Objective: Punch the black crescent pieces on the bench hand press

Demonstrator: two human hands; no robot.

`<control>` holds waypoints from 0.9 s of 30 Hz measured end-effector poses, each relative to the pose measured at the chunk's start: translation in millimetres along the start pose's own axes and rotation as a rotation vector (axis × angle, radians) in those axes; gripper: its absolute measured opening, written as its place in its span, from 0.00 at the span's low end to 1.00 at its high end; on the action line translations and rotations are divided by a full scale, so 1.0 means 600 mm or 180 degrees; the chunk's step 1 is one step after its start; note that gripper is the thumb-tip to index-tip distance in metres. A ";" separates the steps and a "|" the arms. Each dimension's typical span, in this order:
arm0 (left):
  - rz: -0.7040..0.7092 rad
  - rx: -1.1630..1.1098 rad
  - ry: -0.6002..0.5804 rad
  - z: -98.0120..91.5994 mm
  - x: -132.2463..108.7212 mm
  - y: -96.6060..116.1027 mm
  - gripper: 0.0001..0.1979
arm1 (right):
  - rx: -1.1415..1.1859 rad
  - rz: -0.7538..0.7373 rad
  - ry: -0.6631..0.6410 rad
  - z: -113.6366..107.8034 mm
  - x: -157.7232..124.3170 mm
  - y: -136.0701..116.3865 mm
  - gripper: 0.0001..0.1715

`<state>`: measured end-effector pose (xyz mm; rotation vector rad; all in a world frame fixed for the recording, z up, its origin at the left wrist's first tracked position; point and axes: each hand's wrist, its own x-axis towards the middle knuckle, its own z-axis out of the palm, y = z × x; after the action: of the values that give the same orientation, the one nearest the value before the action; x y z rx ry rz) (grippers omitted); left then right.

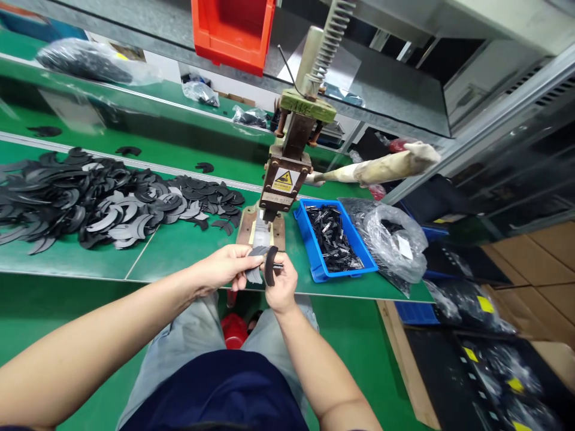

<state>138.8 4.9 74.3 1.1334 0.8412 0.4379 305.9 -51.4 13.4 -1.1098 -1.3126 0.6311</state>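
Note:
My left hand is closed, pinching a grey curved plastic piece between thumb and fingers. Right beside it, my right hand grips a black curved plastic piece that stands on edge. A small dark part also shows at the right fingers, too small to name. Both hands are over the table's front edge, just before the base of a hand press. The press carries a yellow warning label, and its ram is above a light fixture.
A large pile of curved pieces spreads across the green table at left. At right stand a blue bin of small black parts and a clear plastic bag. The press's wrapped lever juts rightward. An orange-red bin sits on the shelf above.

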 end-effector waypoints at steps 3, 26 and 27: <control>0.0020 -0.0152 -0.0028 -0.011 0.007 -0.008 0.28 | -0.0176 -0.0149 -0.0120 -0.008 0.004 -0.004 0.08; 0.1152 0.0703 0.0595 -0.009 -0.005 -0.011 0.20 | -0.0994 -0.1274 -0.0953 -0.079 0.028 -0.036 0.08; 0.1062 0.0496 0.0351 -0.006 -0.005 -0.010 0.22 | -0.0925 -0.1122 -0.0992 -0.085 0.030 -0.043 0.07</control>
<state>133.7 2.4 69.3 1.4119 0.7933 0.7255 352.6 -59.6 49.6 -0.9983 -1.8646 0.3646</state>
